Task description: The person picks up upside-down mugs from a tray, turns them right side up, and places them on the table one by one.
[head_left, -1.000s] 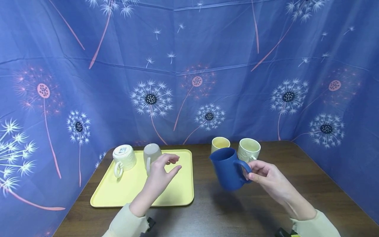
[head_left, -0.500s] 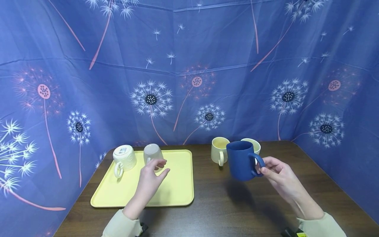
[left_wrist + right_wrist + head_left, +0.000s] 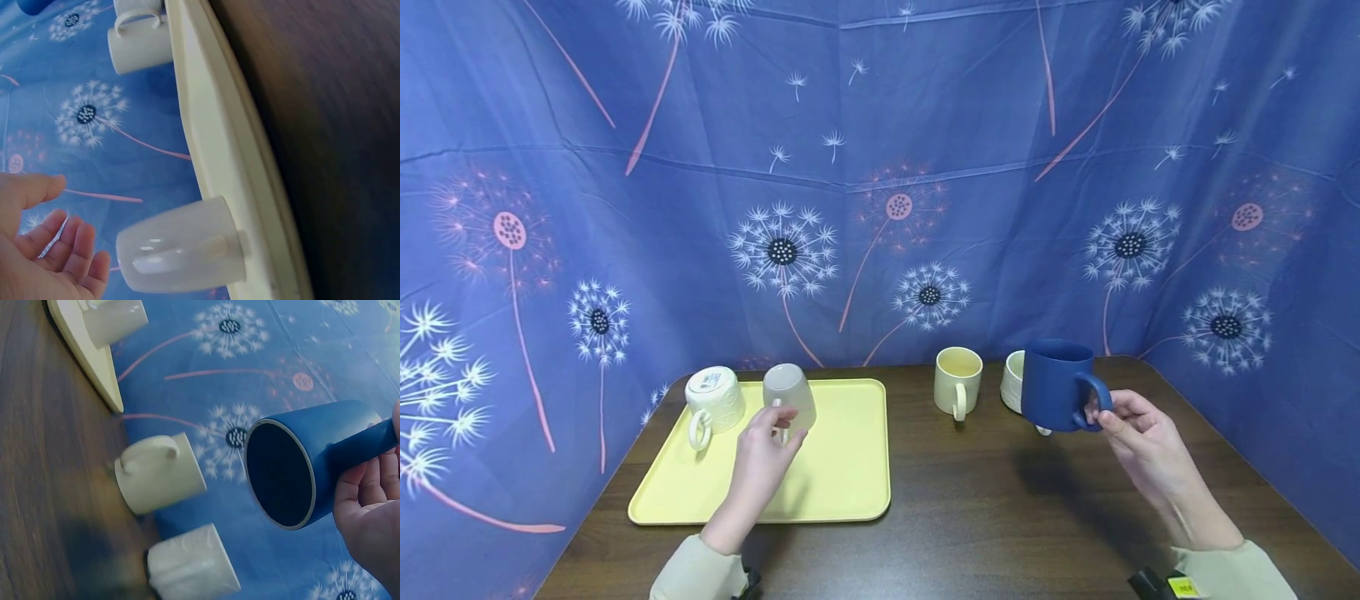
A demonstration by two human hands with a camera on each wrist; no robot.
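My right hand grips the handle of a dark blue mug, held upright above the table. In the right wrist view the blue mug turns its dark base to the camera. Behind it, a pale green mug with a raised pattern is partly hidden. My left hand holds nothing, fingers loosely bent, over the tray close to an upside-down grey mug. The left wrist view shows a gap between the left hand and the grey mug.
A yellow tray lies on the left of the dark wooden table. On its left end stands an upside-down cream mug. An upright pale yellow mug stands right of the tray. Patterned blue cloth encloses the table.
My right hand has carried the blue mug rightward and slightly up, from tilted to upright. It uncovers the pale yellow mug and now covers much of the pale green one. My left hand drew back leftward.
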